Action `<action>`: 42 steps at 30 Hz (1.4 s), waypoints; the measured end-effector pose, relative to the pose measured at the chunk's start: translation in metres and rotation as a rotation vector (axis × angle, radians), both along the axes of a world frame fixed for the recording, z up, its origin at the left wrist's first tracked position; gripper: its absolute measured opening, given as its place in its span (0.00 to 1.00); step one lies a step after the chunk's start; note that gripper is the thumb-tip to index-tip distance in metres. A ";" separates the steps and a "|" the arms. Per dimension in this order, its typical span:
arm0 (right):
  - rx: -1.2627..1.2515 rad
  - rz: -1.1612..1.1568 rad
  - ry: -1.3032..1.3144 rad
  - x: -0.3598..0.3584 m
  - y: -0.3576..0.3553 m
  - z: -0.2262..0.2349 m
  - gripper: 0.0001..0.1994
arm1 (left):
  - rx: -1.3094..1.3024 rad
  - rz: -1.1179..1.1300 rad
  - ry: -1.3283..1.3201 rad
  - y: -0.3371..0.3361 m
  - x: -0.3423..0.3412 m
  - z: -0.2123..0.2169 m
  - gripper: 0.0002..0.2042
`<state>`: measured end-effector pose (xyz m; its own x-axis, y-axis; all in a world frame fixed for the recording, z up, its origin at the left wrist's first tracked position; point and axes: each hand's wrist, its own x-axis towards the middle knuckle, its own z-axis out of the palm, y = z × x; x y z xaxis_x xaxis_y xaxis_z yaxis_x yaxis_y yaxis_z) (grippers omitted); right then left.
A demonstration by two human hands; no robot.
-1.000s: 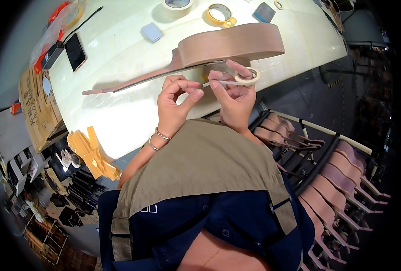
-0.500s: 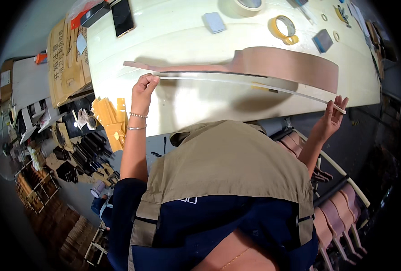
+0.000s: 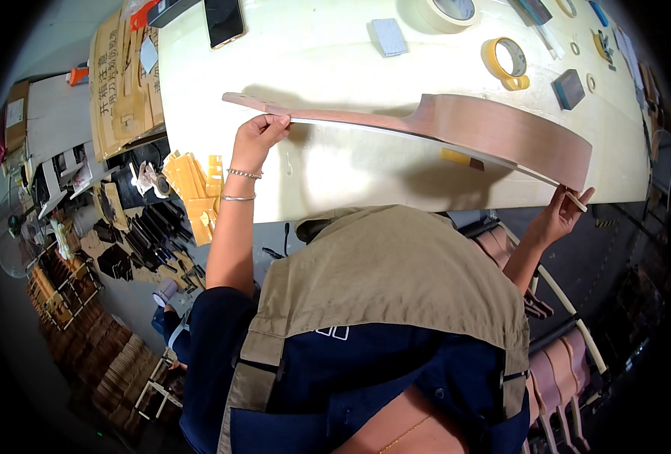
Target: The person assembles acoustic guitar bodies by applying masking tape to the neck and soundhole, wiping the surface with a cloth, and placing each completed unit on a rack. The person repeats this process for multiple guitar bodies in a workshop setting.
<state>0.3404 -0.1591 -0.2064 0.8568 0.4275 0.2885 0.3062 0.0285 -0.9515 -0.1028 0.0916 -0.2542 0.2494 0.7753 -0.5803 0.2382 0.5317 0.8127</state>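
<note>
From my end I see the pinkish-brown guitar (image 3: 511, 136) across the middle of the table (image 3: 335, 178), smooth and matt, its deep rounded body toward the right edge, its slim neck pointing toward the left edge. A thin pale tape strip (image 3: 335, 124) runs along its near side; I cannot tell whether they touch all the way. My left hand (image 3: 257, 141) pinches the strip beside the neck, thumb against fingers. My right hand (image 3: 559, 218) grips a small tape roll (image 3: 575, 201) by the body's end, at the near edge close to the right corner. Between neck and near edge I have a broad stretch of tabletop. Toward the far edge sit a yellow tape roll (image 3: 491, 60), a blue-grey block (image 3: 568, 89) and a phone (image 3: 224, 21); orange strips (image 3: 192, 189) lie by the near left corner.
</note>
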 end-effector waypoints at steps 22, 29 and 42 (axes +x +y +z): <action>0.058 -0.119 -0.020 -0.003 0.015 -0.015 0.32 | 1.392 -0.297 0.990 -0.054 0.021 -0.016 0.20; 0.113 -0.077 0.009 -0.003 0.014 -0.018 0.34 | 1.389 -0.353 1.012 -0.055 0.029 -0.012 0.22; 0.130 -0.092 0.036 -0.005 0.015 -0.017 0.36 | 1.518 -0.546 0.642 -0.088 0.143 0.012 0.20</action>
